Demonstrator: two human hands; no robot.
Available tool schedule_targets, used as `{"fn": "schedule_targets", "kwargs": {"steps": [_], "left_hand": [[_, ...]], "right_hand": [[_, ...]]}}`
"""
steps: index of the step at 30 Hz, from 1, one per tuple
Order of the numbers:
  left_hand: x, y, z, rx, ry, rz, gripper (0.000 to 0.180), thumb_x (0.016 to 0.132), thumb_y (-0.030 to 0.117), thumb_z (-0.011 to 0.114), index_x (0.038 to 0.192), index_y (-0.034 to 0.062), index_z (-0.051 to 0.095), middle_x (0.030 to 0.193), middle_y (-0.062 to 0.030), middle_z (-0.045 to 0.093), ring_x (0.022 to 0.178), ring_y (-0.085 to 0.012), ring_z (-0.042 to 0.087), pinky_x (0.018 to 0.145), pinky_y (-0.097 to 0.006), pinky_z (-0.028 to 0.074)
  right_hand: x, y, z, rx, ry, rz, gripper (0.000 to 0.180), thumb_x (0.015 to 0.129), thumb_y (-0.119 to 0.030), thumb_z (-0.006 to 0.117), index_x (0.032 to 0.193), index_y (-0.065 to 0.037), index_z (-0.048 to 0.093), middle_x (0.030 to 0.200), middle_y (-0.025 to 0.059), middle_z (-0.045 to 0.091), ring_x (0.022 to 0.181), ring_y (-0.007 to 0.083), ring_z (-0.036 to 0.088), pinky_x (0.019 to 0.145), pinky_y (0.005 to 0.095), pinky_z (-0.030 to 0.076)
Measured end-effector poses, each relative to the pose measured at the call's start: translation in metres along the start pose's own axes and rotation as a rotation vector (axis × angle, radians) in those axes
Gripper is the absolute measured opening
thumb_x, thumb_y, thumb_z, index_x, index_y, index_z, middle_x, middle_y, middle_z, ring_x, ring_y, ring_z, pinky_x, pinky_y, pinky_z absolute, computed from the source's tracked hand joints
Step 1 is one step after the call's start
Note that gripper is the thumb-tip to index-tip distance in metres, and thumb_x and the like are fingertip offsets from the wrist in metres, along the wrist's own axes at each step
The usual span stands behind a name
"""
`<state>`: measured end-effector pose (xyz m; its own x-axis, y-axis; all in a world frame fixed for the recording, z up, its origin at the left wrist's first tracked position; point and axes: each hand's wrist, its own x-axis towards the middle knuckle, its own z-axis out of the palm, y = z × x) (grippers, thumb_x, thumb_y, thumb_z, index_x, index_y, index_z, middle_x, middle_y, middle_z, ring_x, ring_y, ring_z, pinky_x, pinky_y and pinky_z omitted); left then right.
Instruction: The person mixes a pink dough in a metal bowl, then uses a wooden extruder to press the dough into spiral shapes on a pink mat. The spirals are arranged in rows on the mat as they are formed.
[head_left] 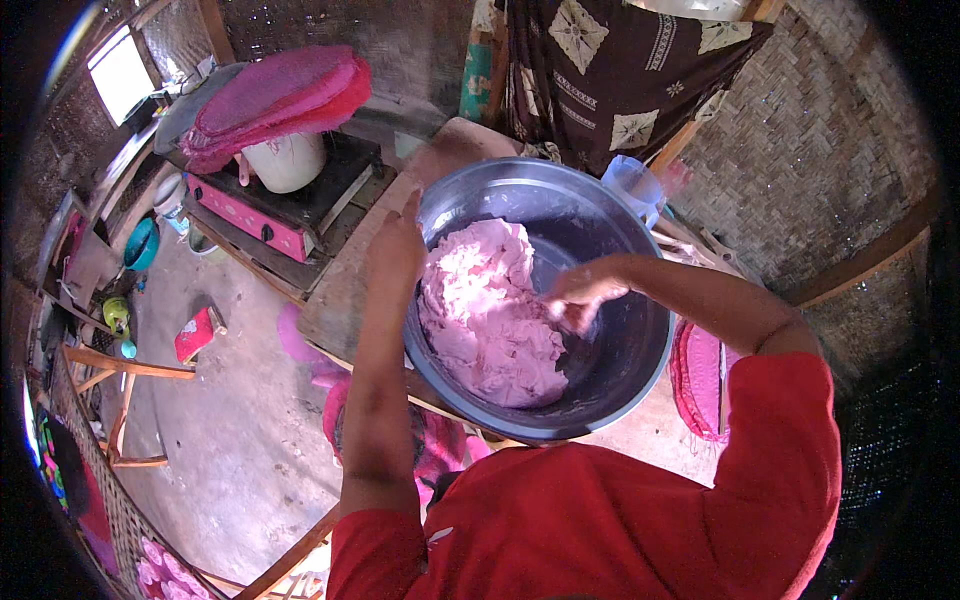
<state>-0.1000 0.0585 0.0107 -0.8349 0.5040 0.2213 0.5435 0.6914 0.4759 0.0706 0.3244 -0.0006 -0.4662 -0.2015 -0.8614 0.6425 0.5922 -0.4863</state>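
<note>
A large grey basin stands in front of me on a wooden table. Inside it, mostly on the left side, lies a big lumpy mass of pink dough. My left hand grips the basin's left rim, with the fingers partly hidden behind the hand. Over the basin, my right hand is at the right edge of the dough, fingers bent downward. Motion smears those fingers, so whether they hold any dough cannot be made out.
Left of the table, a pink-fronted gas stove carries a white pot topped by pink woven discs. A translucent blue jug stands behind the basin. More pink discs lie to the right. A patterned brown cloth hangs behind.
</note>
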Motion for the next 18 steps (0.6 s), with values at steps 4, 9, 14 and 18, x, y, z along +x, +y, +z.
{"fn": "schedule_targets", "kwargs": {"steps": [4,9,14,18], "left_hand": [[-0.003,0.003,-0.002,-0.024,0.028,-0.022,0.048,0.093,0.017,0.051,0.141,0.0194,0.043,0.112,-0.0211,0.060,0.096,-0.0390,0.063,0.081,-0.049,0.052],[-0.009,0.009,-0.003,0.006,0.063,-0.046,0.046,0.093,0.020,0.052,0.138,0.0203,0.046,0.108,-0.0190,0.062,0.092,-0.0376,0.065,0.076,-0.047,0.053],[-0.013,0.012,-0.004,0.066,0.069,-0.051,0.045,0.092,0.017,0.049,0.137,0.0191,0.047,0.106,-0.0205,0.062,0.087,-0.0389,0.065,0.074,-0.049,0.052],[-0.011,0.007,-0.005,0.088,0.118,0.021,0.047,0.090,0.012,0.045,0.137,0.0183,0.046,0.106,-0.0236,0.060,0.086,-0.0411,0.065,0.074,-0.050,0.052]], "right_hand": [[0.023,0.080,0.043,0.566,-0.425,0.052,0.032,0.097,-0.023,0.049,0.114,0.002,0.058,0.119,0.0219,0.060,0.110,0.0322,0.059,0.098,0.0485,0.047],[0.056,0.096,0.117,1.085,-0.215,0.057,0.031,0.096,-0.022,0.049,0.116,-0.001,0.057,0.120,0.0193,0.059,0.113,0.0309,0.057,0.100,0.0485,0.045],[0.050,0.052,0.138,1.524,-0.074,-0.018,0.031,0.096,-0.022,0.049,0.119,-0.003,0.056,0.122,0.0168,0.059,0.115,0.0297,0.055,0.102,0.0485,0.043],[0.061,0.022,0.139,1.784,-0.058,-0.077,0.031,0.095,-0.021,0.050,0.120,-0.005,0.056,0.123,0.0147,0.058,0.117,0.0287,0.054,0.104,0.0484,0.042]]}}
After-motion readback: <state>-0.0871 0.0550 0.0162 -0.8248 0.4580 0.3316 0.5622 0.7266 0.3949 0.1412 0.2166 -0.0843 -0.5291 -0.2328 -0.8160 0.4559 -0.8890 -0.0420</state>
